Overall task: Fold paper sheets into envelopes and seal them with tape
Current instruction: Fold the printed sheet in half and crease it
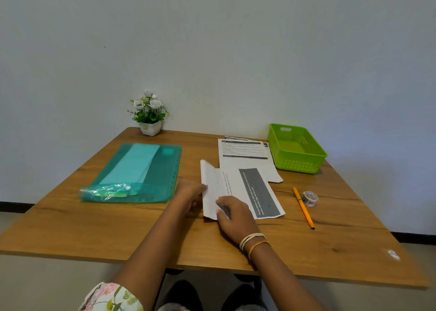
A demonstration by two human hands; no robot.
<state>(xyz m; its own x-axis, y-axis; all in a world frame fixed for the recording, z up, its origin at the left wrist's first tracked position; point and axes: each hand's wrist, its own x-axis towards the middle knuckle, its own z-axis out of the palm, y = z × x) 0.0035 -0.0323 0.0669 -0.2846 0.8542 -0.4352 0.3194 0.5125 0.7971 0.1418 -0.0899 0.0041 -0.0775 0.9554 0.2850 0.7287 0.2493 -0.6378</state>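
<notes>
Both hands fold a printed sheet on a wooden table.

The paper sheet (238,188), white with a grey text band, lies mid-table, its left edge lifted into a flap; the left hand (188,193) pinches that flap, the right hand (232,213) presses it flat-fingered. Right of the sheet: patterned tape roll (310,198). Smooth oak-grain table (118,230), pale wall.

grey band on the folded paper sheet (259,193) read something like "Throw pillows" and "covers, laundry", rest too blurry tbh, top of the paper stack (243,149) behind it showed "27", its small print unreadable
</notes>
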